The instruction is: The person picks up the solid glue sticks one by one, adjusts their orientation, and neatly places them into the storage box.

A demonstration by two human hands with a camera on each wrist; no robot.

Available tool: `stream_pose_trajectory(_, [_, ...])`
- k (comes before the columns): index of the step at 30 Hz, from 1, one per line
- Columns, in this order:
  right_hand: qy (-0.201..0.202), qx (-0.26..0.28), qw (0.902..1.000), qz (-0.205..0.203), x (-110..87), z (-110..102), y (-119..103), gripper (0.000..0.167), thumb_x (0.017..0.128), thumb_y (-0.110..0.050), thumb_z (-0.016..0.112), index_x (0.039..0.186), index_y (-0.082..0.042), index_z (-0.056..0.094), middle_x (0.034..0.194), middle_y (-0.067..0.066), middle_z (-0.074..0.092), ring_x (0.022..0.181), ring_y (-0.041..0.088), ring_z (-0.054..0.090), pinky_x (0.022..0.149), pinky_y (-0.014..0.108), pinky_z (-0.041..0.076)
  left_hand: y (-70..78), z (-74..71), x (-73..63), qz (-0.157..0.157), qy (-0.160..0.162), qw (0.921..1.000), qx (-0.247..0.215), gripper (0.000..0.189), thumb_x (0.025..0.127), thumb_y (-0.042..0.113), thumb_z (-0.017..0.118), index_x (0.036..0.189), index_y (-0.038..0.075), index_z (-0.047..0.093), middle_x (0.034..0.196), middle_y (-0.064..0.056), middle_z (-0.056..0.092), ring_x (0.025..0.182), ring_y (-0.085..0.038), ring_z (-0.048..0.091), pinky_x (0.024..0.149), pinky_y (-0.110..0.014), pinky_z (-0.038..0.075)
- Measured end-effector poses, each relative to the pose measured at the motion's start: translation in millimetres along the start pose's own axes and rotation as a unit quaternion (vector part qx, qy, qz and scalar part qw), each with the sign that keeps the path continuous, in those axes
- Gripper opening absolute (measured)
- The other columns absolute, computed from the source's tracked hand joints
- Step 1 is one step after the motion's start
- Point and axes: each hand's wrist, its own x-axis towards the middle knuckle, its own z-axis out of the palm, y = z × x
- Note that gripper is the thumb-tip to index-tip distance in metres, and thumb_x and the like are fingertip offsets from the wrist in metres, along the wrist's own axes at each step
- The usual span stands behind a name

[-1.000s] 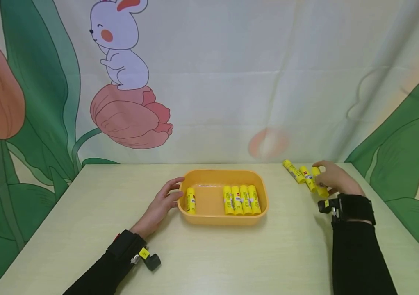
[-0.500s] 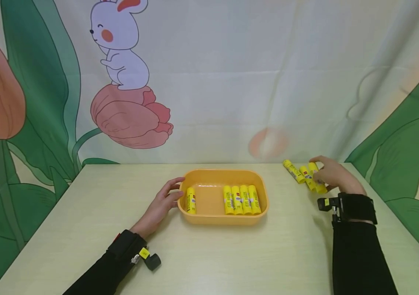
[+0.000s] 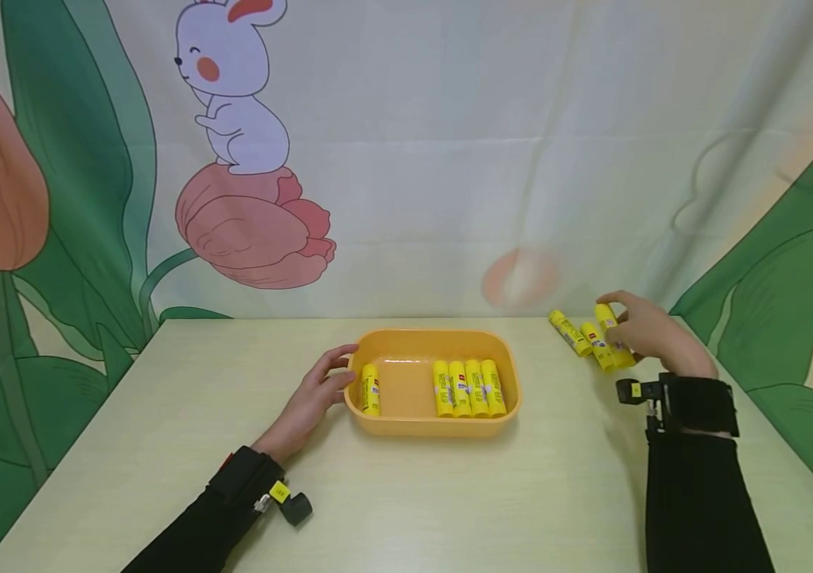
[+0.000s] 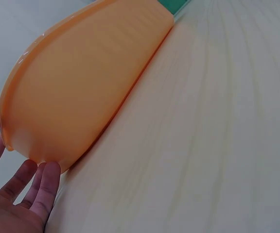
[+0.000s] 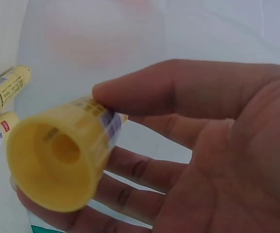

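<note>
In the head view, my right hand (image 3: 653,334) grips a yellow glue stick (image 3: 604,316) between thumb and fingers at the table's back right. The right wrist view shows the hollow round end of this glue stick (image 5: 52,165) facing the camera. Just left of it lie two more glue sticks (image 3: 569,333) on the table. My left hand (image 3: 309,402) holds the left end of an orange tray (image 3: 435,428), its thumb and a finger at the rim; several fingertips (image 4: 50,177) touch the outer wall. Inside the tray, one glue stick (image 3: 371,390) lies left and several glue sticks (image 3: 476,388) lie side by side at right.
The pale wooden table (image 3: 442,501) ends at the back against a printed curtain (image 3: 406,159) with a rabbit and flowers. Each wrist carries a black strap with a small camera.
My right hand has shifted slightly left and back, and the glue stick in its fingers has risen and tilted a little. The left hand and tray have stayed in place.
</note>
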Motion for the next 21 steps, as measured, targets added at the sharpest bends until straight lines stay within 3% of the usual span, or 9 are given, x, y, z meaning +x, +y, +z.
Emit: stream_pose_trajectory(21, [0.003, -0.002, 0.999, -0.044, -12.7, 8, -33, 0.069, 0.095, -0.004, 0.054, 0.158, 0.004, 0.027, 0.132, 0.041, 0.048, 0.085, 0.029, 0.063, 0.069, 0.038, 0.055, -0.8, -1.3, 0.3, 0.008, -0.007, 0.9999, -0.004, 0.052, 0.109, 0.032, 0.054, 0.158, 0.024, 0.039, 0.157, -0.01, 0.034, 0.137, -0.033, 0.045, 0.107, -0.041, 0.046])
